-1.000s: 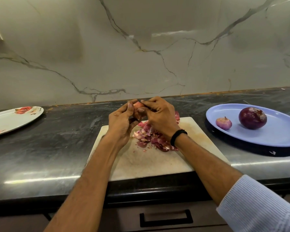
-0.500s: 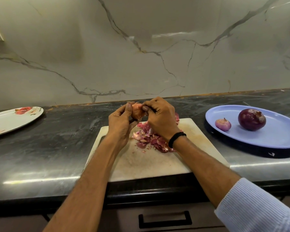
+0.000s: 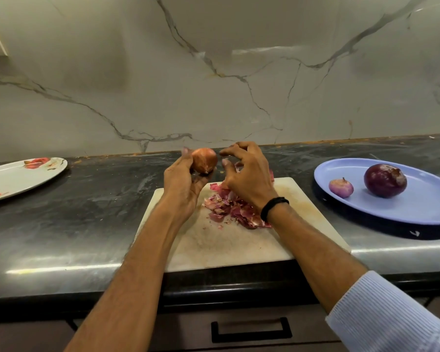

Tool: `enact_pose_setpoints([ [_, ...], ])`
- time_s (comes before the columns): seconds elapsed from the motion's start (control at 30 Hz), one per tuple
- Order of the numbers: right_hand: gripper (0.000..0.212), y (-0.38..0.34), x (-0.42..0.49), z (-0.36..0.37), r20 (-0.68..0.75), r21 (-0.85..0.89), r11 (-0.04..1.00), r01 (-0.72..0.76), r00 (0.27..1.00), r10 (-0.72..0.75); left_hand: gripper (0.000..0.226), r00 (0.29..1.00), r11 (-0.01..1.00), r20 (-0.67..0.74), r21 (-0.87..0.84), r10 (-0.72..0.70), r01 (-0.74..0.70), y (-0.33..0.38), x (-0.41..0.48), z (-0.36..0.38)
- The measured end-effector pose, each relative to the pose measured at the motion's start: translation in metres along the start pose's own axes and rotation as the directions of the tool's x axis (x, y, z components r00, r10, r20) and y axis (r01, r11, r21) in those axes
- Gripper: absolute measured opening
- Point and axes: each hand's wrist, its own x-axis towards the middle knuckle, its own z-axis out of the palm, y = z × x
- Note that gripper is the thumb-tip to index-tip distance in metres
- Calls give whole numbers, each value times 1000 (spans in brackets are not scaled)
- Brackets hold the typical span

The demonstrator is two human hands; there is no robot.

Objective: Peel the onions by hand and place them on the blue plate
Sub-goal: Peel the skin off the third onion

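My left hand [image 3: 182,185] grips a small onion [image 3: 204,160] with orange-brown skin, held above the far edge of the white cutting board [image 3: 229,240]. My right hand [image 3: 247,177] hovers just right of the onion, fingers loosely curled and spread, holding nothing that I can see. A pile of pink-red onion skins [image 3: 233,207] lies on the board under my right hand. The blue plate [image 3: 417,207] at the right carries a small pale-purple onion [image 3: 341,188] and a large dark-purple onion [image 3: 385,180].
A white plate with red flower print [image 3: 18,177] lies at the far left of the dark counter [image 3: 87,212]. The marble wall [image 3: 214,85] rises behind. A drawer with a black handle [image 3: 250,330] sits below the counter's front edge.
My right hand has let go of the onion and pulled slightly right, fingers spread. The onion is now plainly visible in my left hand.
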Motion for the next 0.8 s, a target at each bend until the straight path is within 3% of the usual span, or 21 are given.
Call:
enact_pose_setpoints([
  [0.2,44,-5,0,0,140,56,998,40,989,-47,36,994,1000,112,11,5,-6,-2,-5,-2],
  [0.67,60,-4,0,1,268,140,987,-73,963,33,22,994,986,24,127,105,-107,-4,-2,-5],
  [0.8,52,-3,0,-1,276,157,980,-120,958,73,16,994,987,6,121,110,-110,-3,-3,-5],
])
